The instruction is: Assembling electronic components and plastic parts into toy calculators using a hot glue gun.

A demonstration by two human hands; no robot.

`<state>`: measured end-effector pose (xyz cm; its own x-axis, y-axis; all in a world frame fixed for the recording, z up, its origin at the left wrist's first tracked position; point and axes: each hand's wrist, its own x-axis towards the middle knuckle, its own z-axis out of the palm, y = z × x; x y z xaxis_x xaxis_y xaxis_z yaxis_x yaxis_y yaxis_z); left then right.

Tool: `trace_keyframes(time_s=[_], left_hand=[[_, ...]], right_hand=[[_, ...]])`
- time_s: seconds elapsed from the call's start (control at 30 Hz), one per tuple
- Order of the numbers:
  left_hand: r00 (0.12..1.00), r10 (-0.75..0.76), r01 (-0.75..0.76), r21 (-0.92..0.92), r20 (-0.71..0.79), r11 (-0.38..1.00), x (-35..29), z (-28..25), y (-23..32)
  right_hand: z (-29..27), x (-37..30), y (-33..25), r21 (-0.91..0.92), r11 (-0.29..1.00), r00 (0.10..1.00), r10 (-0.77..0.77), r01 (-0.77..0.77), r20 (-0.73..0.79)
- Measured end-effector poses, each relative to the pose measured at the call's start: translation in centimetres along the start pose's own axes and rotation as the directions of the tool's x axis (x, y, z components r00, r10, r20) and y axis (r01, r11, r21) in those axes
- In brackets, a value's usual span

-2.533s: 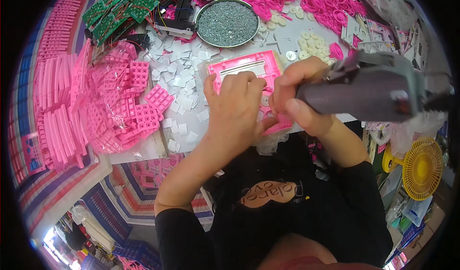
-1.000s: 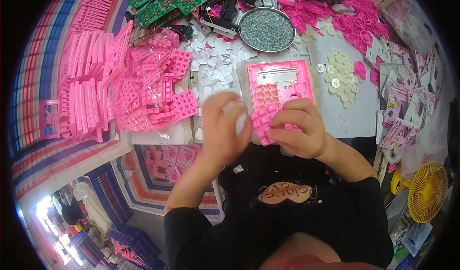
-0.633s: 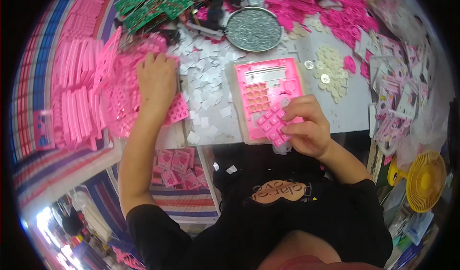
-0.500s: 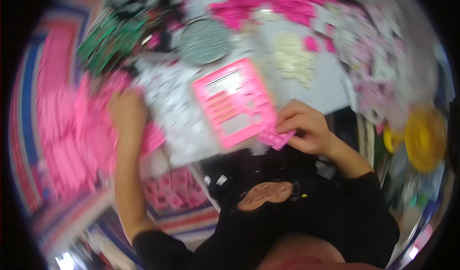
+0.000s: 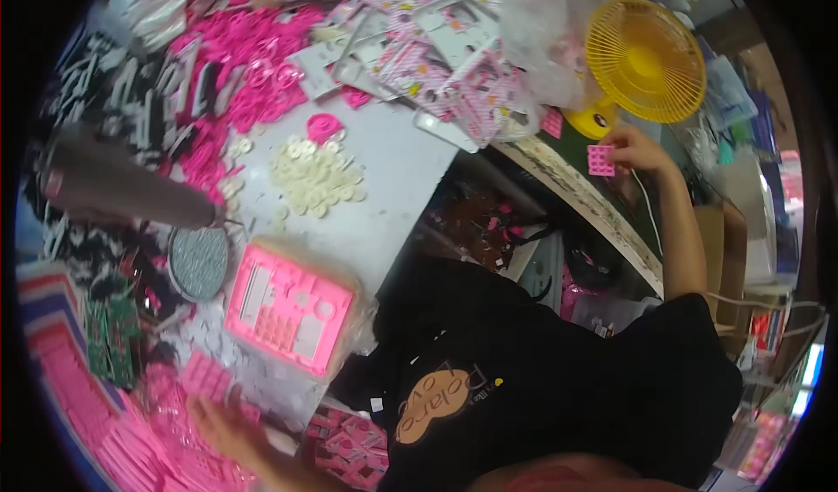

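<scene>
A white worktop [image 5: 393,156] slants across my view, with a yellow fan [image 5: 644,64] beyond it at the upper right and a side ledge [image 5: 602,213] with a chipped edge running below the fan. Out over that ledge I have my right hand [image 5: 639,153], its fingers pinching a small pink keypad [image 5: 601,159] by one side; a similar pink piece [image 5: 551,123] sits near the fan's foot. At the lower left I see my left hand [image 5: 229,435] by a heap of pink parts [image 5: 166,413], its fingers close to a pink grid piece [image 5: 206,374]; blur keeps me from telling whether they grip it. Between my two hands, a pink case [image 5: 292,309] with several openings lies on the worktop, well apart from the keypad. Near it I make out a dish of screws [image 5: 199,263], a pile of cream discs [image 5: 314,178] and a grey power tool [image 5: 131,182].
</scene>
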<state>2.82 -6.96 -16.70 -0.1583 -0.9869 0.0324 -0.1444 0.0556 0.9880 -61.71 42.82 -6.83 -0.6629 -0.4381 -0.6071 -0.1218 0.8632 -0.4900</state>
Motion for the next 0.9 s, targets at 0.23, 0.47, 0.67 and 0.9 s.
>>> trace_keyframes(time_s=[0.23,0.47,0.67,0.9], left_hand=[[0.893,-0.164,0.379,-0.503,0.42,0.777,-5.6,7.9,4.3],[0.903,-0.199,0.397,-0.563,0.381,0.725,-7.1,9.3,4.9],[0.861,-0.302,0.508,-0.641,0.41,0.576,-7.5,9.8,5.6],[0.802,-0.401,0.597,-0.575,0.443,0.559,-8.7,10.9,5.6]], right_hand=[[15.3,0.3,-16.2,-0.354,0.773,0.789,-0.599,0.526,-0.136],[31.9,-1.0,-33.7,0.392,0.427,0.317,-0.895,0.815,0.315],[36.7,1.3,-38.3,0.193,-0.179,-0.221,-0.949,0.965,0.225],[36.6,-1.1,-36.4,0.219,-0.26,-0.311,-0.918,0.94,0.246]])
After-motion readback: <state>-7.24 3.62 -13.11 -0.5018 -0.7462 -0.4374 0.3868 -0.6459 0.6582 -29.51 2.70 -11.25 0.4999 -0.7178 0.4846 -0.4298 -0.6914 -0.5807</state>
